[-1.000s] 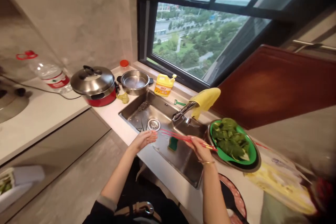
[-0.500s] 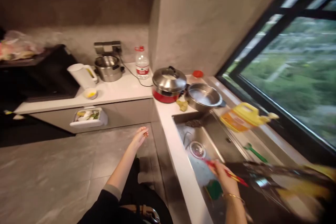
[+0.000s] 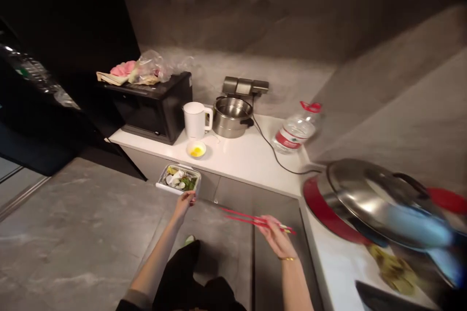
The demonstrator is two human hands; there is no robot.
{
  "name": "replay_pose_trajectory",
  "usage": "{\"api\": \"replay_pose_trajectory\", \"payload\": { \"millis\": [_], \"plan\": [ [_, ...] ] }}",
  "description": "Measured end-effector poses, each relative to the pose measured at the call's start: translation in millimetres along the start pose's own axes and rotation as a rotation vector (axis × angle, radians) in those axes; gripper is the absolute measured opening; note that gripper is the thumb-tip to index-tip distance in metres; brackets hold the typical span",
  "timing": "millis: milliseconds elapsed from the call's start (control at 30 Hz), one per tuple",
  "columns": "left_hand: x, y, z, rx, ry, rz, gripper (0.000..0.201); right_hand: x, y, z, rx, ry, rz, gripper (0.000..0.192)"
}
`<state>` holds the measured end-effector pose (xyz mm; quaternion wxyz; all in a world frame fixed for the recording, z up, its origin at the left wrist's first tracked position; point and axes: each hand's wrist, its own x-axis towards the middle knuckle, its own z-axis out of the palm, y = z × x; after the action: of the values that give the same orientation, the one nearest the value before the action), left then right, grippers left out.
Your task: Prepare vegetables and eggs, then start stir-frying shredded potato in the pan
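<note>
My right hand (image 3: 274, 234) holds a pair of red chopsticks (image 3: 248, 218) that point left, in front of the grey cabinet doors. My left hand (image 3: 185, 202) is stretched forward, empty with loosely curled fingers, just below a white bin (image 3: 178, 179) hung on the cabinet front and filled with vegetable scraps. Above it on the white counter (image 3: 241, 155) sits a small bowl with yellow liquid (image 3: 196, 149).
On the counter stand a black microwave (image 3: 153, 107) with bags on top, a white kettle (image 3: 194, 120), a steel pot (image 3: 231, 116), a water bottle (image 3: 295, 132) and a red cooker with steel lid (image 3: 368, 204). Grey tiled floor lies to the left.
The view has swung left from the sink and window to the corner counter. My right hand carried the chopsticks along; my left hand moved forward toward the scrap bin.
</note>
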<state>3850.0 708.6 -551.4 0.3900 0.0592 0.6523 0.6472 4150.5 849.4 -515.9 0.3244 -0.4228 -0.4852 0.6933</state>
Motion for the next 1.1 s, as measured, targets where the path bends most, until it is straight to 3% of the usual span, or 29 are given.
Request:
{"api": "replay_pose_trajectory", "payload": {
  "millis": [100,167,233,333,400,567,667,833,967,1100],
  "plan": [
    [40,26,-29.2,0.074,0.037,-0.012,0.049,53,11,44,-0.208,-0.054,0.129,0.028],
    [66,40,-40.5,0.100,0.039,-0.017,0.050,76,15,54,-0.158,-0.056,0.141,0.017],
    [93,51,-44.1,0.127,0.055,-0.013,0.049,92,17,53,-0.118,-0.028,0.163,0.019],
    [136,66,-35.6,0.165,0.096,-0.013,0.046,115,19,47,-0.172,0.011,0.236,0.029],
    [165,74,-23.2,0.182,0.108,-0.023,0.045,133,18,48,-0.161,0.029,0.272,0.024],
    [216,92,12.1,0.233,-0.012,-0.170,0.052,197,1,90,0.242,0.172,0.246,0.038],
    [229,97,25.1,0.208,-0.097,-0.273,0.044,236,-17,132,0.277,0.066,0.227,0.039],
    [230,100,28.3,0.089,-0.128,-0.235,0.040,272,-40,178,0.159,-0.034,0.174,0.032],
    [216,117,25.8,0.038,-0.192,-0.247,0.042,267,-52,181,0.187,0.048,0.139,0.034],
    [202,141,25.9,0.045,-0.374,-0.211,0.046,235,-57,169,0.355,0.234,0.087,0.035]
  ]
}}
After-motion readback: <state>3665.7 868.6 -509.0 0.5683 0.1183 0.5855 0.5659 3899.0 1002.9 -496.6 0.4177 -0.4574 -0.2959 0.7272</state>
